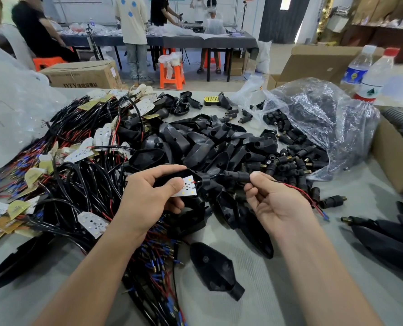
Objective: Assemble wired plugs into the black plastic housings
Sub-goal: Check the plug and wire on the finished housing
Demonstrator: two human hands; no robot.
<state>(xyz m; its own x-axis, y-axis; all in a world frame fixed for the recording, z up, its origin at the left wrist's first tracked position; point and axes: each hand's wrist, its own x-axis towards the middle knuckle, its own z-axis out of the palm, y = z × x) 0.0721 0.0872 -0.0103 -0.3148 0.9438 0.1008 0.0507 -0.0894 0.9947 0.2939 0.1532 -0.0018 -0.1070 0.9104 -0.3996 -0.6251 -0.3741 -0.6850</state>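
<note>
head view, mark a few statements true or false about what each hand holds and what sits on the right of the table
1. The left hand grips a black plastic housing with a white LED board in it. True.
2. The right hand holds nothing. False: it pinches a black cylindrical plug, with red and black wires trailing past the hand.
3. A clear plastic bag holding small black plugs lies on the right of the grey table. True.
4. Both clear plastic bottles carry red caps. False: one clear plastic bottle has a red cap, the other bottle a white one.
</note>
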